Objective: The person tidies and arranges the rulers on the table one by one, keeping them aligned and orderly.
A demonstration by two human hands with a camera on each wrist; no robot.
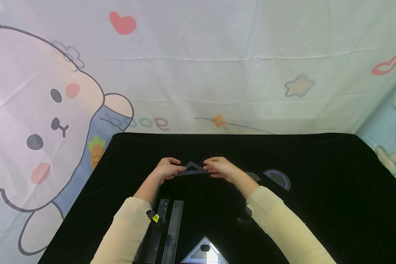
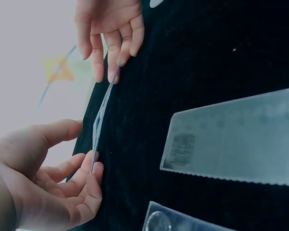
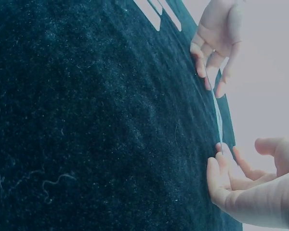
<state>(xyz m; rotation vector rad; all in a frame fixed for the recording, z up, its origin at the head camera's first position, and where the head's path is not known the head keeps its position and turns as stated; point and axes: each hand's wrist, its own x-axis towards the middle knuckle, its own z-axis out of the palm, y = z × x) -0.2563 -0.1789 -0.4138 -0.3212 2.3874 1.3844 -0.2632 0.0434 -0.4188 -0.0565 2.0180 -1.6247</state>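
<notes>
A clear triangular set square [image 1: 194, 172] with an open middle spans the gap between my two hands near the far side of the table. My left hand [image 1: 168, 169] holds its left corner among the fingers, the thumb standing apart from it. At the opposite corner, my right hand [image 1: 222, 168] holds the other end with its fingertips. Seen edge-on in the left wrist view, the set square [image 2: 102, 113] is a thin line. Its ends are partly hidden by fingers in both wrist views.
Two clear rulers [image 1: 173, 231] lie left of centre, with part of another under my left forearm. A second set square [image 1: 198, 256] with an oval hole lies at the front. A purple-marked protractor [image 1: 278, 179] is at right, beside another protractor [image 1: 252, 176] partly behind my right wrist.
</notes>
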